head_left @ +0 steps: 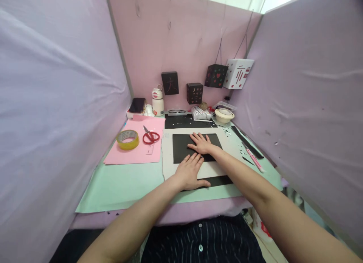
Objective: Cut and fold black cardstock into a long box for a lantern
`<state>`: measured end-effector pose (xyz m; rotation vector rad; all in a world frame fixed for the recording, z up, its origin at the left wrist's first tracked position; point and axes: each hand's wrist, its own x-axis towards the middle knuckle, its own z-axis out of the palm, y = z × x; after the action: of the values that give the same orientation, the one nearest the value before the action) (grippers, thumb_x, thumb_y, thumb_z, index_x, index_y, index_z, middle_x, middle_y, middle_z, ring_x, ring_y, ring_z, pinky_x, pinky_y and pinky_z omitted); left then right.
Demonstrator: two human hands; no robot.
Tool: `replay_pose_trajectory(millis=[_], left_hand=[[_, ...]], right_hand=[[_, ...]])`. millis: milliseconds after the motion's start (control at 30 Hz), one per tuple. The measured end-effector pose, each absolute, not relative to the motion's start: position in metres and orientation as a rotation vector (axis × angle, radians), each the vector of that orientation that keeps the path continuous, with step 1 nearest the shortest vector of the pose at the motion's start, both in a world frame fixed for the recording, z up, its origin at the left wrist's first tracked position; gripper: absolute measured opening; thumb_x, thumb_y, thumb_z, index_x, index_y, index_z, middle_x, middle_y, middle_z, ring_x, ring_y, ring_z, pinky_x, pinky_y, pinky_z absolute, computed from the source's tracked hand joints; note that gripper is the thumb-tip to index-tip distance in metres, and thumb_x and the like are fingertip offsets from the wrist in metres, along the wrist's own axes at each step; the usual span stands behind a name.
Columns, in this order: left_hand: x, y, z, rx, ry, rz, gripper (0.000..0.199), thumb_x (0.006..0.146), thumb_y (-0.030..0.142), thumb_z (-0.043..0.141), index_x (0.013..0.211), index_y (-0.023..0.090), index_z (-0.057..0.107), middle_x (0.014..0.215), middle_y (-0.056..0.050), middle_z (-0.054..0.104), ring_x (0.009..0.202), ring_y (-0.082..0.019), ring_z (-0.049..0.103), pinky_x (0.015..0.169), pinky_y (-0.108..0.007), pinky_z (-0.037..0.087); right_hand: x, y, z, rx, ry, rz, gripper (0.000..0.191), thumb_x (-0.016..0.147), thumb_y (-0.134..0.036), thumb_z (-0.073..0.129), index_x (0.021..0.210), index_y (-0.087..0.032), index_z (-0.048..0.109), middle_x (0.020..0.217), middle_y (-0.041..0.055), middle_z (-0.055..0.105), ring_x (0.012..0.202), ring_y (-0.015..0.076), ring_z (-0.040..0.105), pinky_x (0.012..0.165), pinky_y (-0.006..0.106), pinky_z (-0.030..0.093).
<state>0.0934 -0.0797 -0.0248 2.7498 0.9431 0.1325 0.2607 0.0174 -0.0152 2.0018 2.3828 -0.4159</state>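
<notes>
A black sheet of card (181, 145) lies on a larger white board (168, 168) in the middle of the table. My right hand (200, 144) rests on the sheet's upper right part with its fingers spread. Lower and to the left, my left hand (189, 173) lies with fingers stretched out over the sheet's bottom edge, its thumb pointing right. Neither hand grips anything. Beneath the left hand and the right forearm runs a black strip (218, 181) along the board's near edge, partly hidden.
Pink paper (133, 157) on the left bears yellow tape (127, 139) and red-handled scissors (151, 136). A pink craft knife (255, 160) and a black strip (246, 142) lie right, among scraps. Behind stand a bottle (158, 101) and a round container (224, 115); decorated boxes (216, 76) hang above.
</notes>
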Motion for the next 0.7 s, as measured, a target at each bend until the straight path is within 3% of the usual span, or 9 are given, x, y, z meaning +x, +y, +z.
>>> replay_pose_trajectory(millis=[200, 333, 500, 700], left_hand=[[0.093, -0.079, -0.024, 2.771, 0.948, 0.111, 0.108, 0.076, 0.086, 0.03, 0.152, 0.01, 0.021, 0.159, -0.014, 0.012, 0.148, -0.029, 0.007, 0.119, -0.047, 0.008], [0.092, -0.078, -0.026, 2.779, 0.946, 0.114, 0.108, 0.075, 0.087, 0.029, 0.152, 0.012, 0.022, 0.159, -0.014, 0.013, 0.148, -0.03, 0.009, 0.119, -0.047, 0.01], [0.092, -0.078, -0.025, 2.798, 0.957, 0.084, 0.108, 0.075, 0.087, 0.029, 0.152, 0.012, 0.021, 0.16, -0.013, 0.012, 0.148, -0.029, 0.008, 0.119, -0.046, 0.009], [0.093, -0.077, -0.022, 2.806, 0.971, 0.04, 0.107, 0.075, 0.087, 0.028, 0.152, 0.012, 0.021, 0.16, -0.013, 0.011, 0.148, -0.029, 0.008, 0.119, -0.046, 0.01]], right_hand=[[0.266, 0.019, -0.015, 2.001, 2.433, -0.437, 0.078, 0.089, -0.072, 0.023, 0.153, -0.03, 0.015, 0.162, -0.0001, 0.008, 0.148, 0.0258, 0.003, 0.116, 0.054, 0.001], [0.278, 0.013, -0.015, 2.061, 2.458, -0.322, 0.081, 0.089, -0.072, 0.021, 0.154, -0.024, 0.009, 0.162, 0.0035, 0.006, 0.148, 0.024, 0.002, 0.117, 0.051, -0.002], [0.294, 0.008, -0.02, 2.176, 2.366, -0.217, 0.084, 0.087, -0.074, 0.023, 0.154, -0.023, 0.018, 0.161, 0.0049, 0.01, 0.148, 0.0286, 0.0, 0.115, 0.056, -0.005], [0.297, 0.011, -0.022, 2.197, 2.316, -0.31, 0.085, 0.086, -0.075, 0.021, 0.154, -0.024, 0.016, 0.161, 0.0027, 0.008, 0.148, 0.0294, 0.002, 0.114, 0.059, 0.0]])
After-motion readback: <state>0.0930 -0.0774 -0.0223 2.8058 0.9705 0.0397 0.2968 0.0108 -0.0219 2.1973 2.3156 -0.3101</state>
